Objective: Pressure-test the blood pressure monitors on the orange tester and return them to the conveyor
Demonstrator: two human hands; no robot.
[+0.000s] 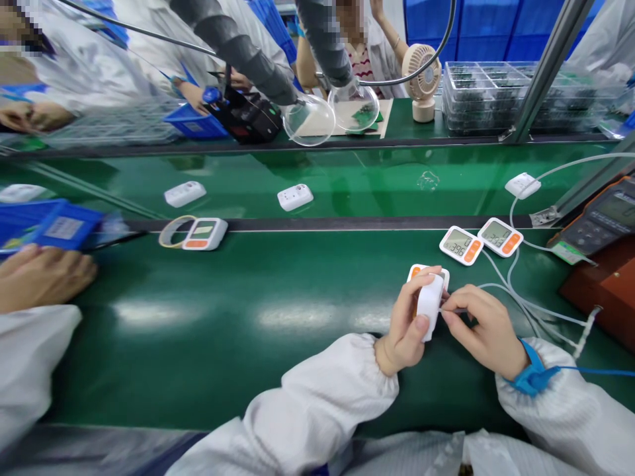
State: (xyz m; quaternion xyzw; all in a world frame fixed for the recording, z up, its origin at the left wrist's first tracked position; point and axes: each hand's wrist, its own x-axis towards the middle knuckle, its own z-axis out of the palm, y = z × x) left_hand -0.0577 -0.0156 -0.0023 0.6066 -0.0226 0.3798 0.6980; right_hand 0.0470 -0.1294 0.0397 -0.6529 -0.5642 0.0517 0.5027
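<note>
My left hand grips a small white plastic device, tilted on edge above the green bench. The thumb and fingers of my right hand pinch the end of a thin cable against the side of this device; the tip is too small to make out. Just behind the held device lies another white device with orange buttons, partly hidden by my left fingers. Two similar display devices, one on the left and one on the right, lie farther back with lit digits.
White cables run right to a brown-red box beside a grey meter. White plug units lie on the green strip behind the bench edge. At left are a display device, a blue bin and a co-worker's hand.
</note>
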